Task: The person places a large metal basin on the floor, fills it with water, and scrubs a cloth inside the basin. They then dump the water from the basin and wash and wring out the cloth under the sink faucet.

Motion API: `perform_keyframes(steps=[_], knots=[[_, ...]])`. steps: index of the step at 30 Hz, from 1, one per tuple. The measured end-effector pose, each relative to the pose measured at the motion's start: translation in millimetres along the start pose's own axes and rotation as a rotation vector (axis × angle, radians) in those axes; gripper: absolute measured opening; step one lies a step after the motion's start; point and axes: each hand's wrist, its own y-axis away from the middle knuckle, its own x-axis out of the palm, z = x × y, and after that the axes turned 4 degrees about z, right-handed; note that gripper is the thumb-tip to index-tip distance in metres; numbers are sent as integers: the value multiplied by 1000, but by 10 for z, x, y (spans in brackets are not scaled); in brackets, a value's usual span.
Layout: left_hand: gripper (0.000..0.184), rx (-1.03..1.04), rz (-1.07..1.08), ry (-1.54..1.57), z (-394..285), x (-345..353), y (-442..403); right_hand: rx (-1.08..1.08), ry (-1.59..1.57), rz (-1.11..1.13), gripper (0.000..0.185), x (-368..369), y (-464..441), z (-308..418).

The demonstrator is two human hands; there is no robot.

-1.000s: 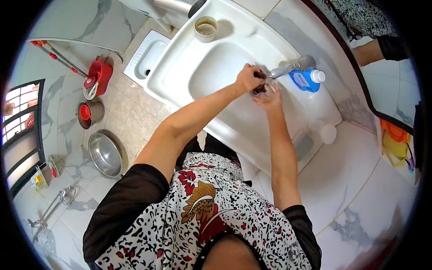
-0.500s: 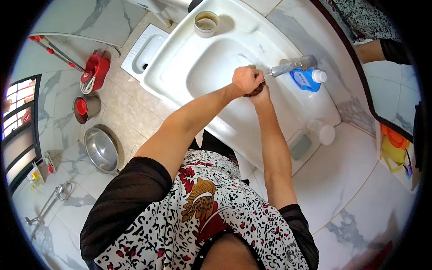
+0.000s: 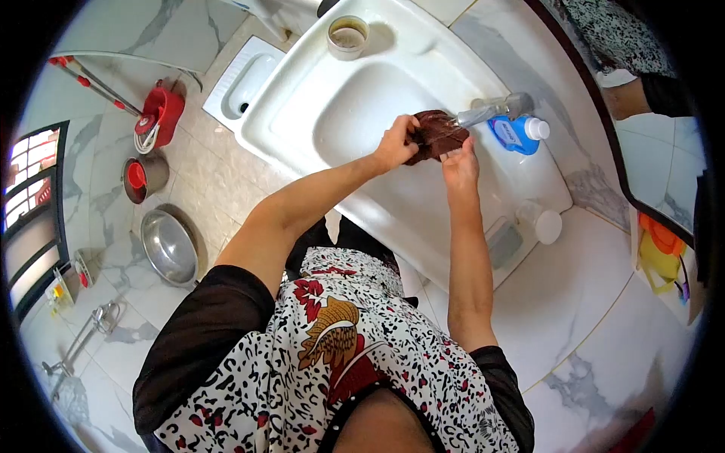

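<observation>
A wet-looking dark brown cloth [image 3: 438, 138] is spread between my two hands over the basin of a white sink [image 3: 343, 121], right at the mouth of the tap [image 3: 495, 109]. My left hand [image 3: 394, 143] grips its left edge with bent fingers. On the other side, my right hand [image 3: 459, 164] holds the lower right edge, its fingers stretched along the cloth. Beside the tap stands a blue bottle with a white cap [image 3: 516, 134].
A round container [image 3: 347, 38] sits on the sink's far corner, and a white-capped jar [image 3: 540, 222] near its right end. On the floor to the left are a metal basin [image 3: 169, 247], a bucket [image 3: 155, 177] and a red mop bucket [image 3: 162, 113]. A mirror [image 3: 649, 143] hangs at right.
My hands were pressed together around the bunched cloth. They have moved apart, and the cloth is now opened out between them under the tap.
</observation>
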Motion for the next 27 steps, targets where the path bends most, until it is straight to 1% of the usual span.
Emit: perform_keyframes(steps=[1, 2, 4, 5, 6, 7, 8, 9, 10, 11, 12, 13, 14, 16, 17, 18, 20, 21, 22, 23, 24, 25, 26, 27], knots=[[50, -94, -34, 44, 84, 11, -57, 17, 17, -15, 44, 8, 28, 8], [50, -95, -35, 45, 101, 22, -89, 18, 17, -16, 44, -9, 24, 6], [65, -66, 62, -107, 129, 42, -144, -57, 75, 83, 47, -35, 18, -2], [84, -12, 195, -242, 243, 54, -224, -55, 76, 82, 47, -7, 49, 4], [84, -12, 195, -242, 259, 84, -278, -7, 82, 63, 47, 43, 89, 18], [90, 34, 192, -264, 269, 130, -335, 41, 88, 45, 47, 83, 114, 33], [95, 78, 188, -285, 296, 167, -399, 42, 90, 45, 47, 39, 74, 42], [102, 166, 159, -259, 354, 168, -478, 111, 93, 120, 46, -38, 14, 62], [102, 165, 160, -257, 419, 147, -551, 180, 93, 193, 44, -117, -41, 84], [100, 209, 229, -401, 374, 90, -588, 182, 93, 190, 44, -124, -41, 133], [99, 253, 296, -546, 253, 18, -587, 229, 111, 185, 41, -99, -30, 196], [80, 315, 317, -538, 137, -54, -568, 277, 128, 181, 38, -70, -21, 250], [80, 311, 317, -537, 104, -86, -606, 280, 128, 179, 38, -93, -48, 298], [60, 62, 555, -481, 31, -168, -706, 231, 279, 171, 33, -122, -132, 427], [46, 148, 476, -435, -29, -189, -670, 134, 385, 161, 33, -187, -208, 452], [46, 146, 477, -436, -108, -175, -624, 136, 383, 160, 33, -306, -292, 456], [40, 50, 450, 95, -251, -121, -543, -88, 614, 134, 35, -511, -424, 397], [35, 161, 436, 105, -253, -90, -530, -85, 614, 139, 35, -555, -443, 309], [35, 159, 431, 105, -254, -53, -511, -152, 833, -5, 35, -605, -450, 204], [36, 75, 358, 246, -287, -9, -472, -223, 1049, -153, 36, -606, -421, 112], [37, -7, 283, 386, -322, 45, -446, 81, 895, -330, 42, -417, -241, 9], [33, -37, 193, 377, -256, 168, -417, 303, 644, -329, 47, -122, 7, -39], [32, -175, 208, 407, -382, 211, -324, 305, 646, -327, 47, -284, -135, -180], [33, -123, 170, 312, -508, 290, -201, 271, 234, 142, 46, -526, -344, -373]])
